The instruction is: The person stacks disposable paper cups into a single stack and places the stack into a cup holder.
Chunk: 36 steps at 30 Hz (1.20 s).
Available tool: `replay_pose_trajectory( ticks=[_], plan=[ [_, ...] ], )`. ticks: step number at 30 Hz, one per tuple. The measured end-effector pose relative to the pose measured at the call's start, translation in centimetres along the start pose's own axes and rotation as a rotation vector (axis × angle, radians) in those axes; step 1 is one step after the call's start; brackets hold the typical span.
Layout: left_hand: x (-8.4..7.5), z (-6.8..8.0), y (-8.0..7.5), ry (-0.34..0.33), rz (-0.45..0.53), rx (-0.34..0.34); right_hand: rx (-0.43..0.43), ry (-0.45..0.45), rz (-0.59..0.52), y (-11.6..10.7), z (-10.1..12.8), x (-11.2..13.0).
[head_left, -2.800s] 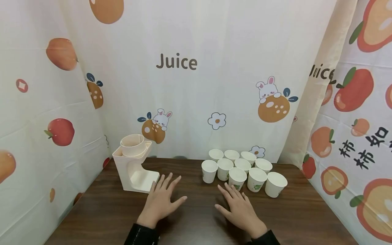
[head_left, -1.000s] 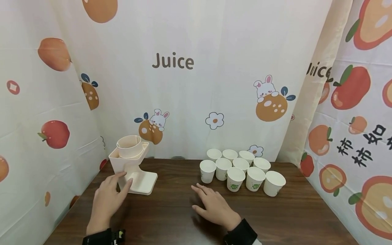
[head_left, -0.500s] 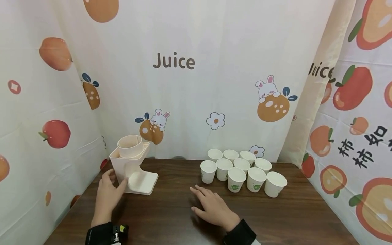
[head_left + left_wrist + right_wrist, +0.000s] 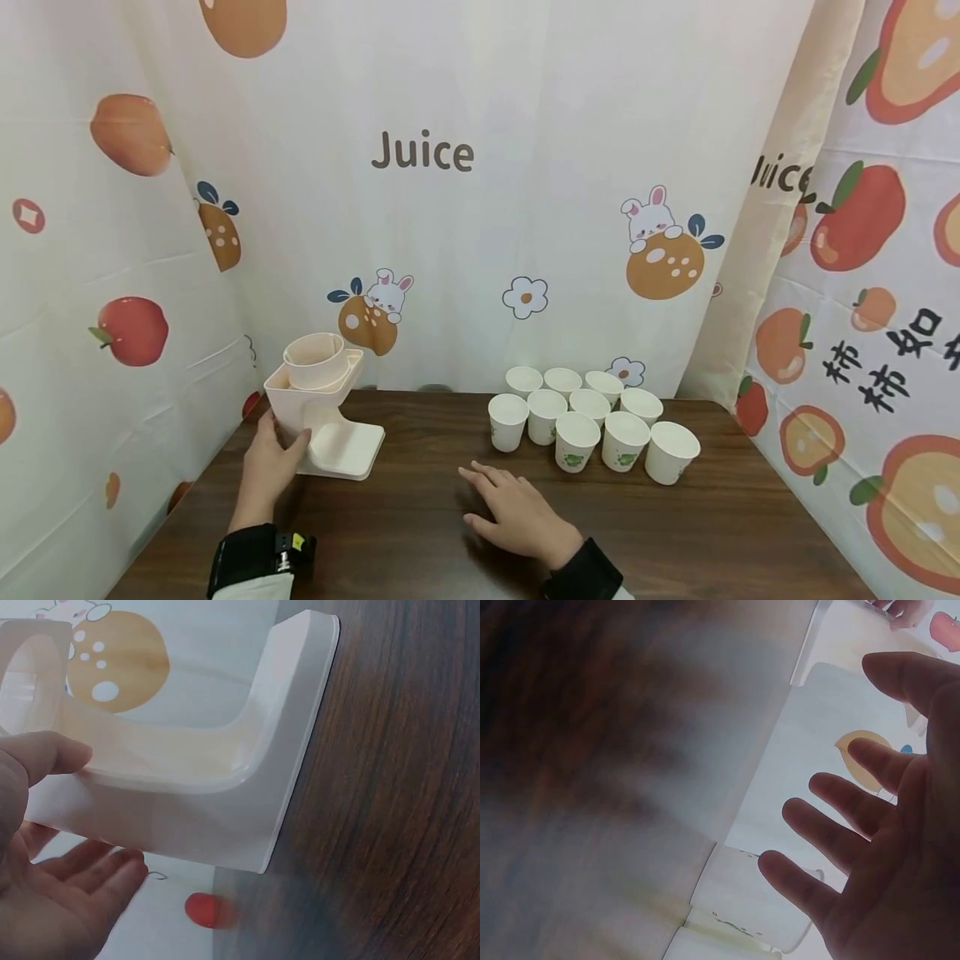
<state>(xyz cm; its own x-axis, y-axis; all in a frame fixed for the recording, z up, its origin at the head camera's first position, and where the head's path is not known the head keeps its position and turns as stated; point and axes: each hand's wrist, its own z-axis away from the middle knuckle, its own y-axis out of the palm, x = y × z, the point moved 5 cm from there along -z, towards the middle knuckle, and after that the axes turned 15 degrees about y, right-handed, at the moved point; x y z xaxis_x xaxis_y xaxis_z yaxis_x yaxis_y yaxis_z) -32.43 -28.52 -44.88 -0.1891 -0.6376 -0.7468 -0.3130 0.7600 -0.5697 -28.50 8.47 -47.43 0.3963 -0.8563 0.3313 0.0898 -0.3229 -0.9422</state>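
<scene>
A cream plastic stand with a round holder ring on top sits at the table's back left. My left hand is cupped round its upright column. The thumb touches the front face, and the straight fingers lie along the far side with a small gap. My right hand lies flat on the wood, fingers spread, just in front of a cluster of several white paper cups. In the right wrist view the right hand is spread and holds nothing, with a cup beyond it.
The dark wooden table is walled in by fruit-printed cloth at the back and on both sides. The stand is close to the left cloth wall. Bare wood lies to the stand's right.
My left hand went from flat on the table to the stand and closed in round its column. My right hand slid slightly left, away from the cups.
</scene>
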Motion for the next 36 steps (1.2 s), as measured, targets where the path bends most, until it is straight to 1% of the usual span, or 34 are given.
replay_pose_trajectory(
  ticks=[3, 7, 15, 22, 30, 36],
  plan=[
    [0.0, 0.1, 0.1, -0.005, 0.018, 0.017, 0.002, -0.004, 0.001, 0.1, 0.0, 0.0],
    [0.0, 0.1, 0.1, -0.001, 0.040, 0.009, 0.007, -0.004, 0.001, 0.0, 0.1, 0.0],
    [0.2, 0.2, 0.2, 0.001, 0.042, 0.003, 0.025, -0.004, 0.016, 0.0, 0.3, -0.1],
    [0.3, 0.4, 0.3, 0.010, 0.060, 0.033, 0.024, 0.000, 0.026, -0.2, 0.3, -0.4],
    [0.2, 0.6, 0.4, 0.014, 0.064, 0.055, 0.027, 0.004, 0.012, -0.5, 0.5, -1.2],
    [0.0, 0.9, 0.4, 0.018, 0.077, 0.065, 0.010, 0.004, 0.035, -0.7, 0.7, -2.1]
  ],
)
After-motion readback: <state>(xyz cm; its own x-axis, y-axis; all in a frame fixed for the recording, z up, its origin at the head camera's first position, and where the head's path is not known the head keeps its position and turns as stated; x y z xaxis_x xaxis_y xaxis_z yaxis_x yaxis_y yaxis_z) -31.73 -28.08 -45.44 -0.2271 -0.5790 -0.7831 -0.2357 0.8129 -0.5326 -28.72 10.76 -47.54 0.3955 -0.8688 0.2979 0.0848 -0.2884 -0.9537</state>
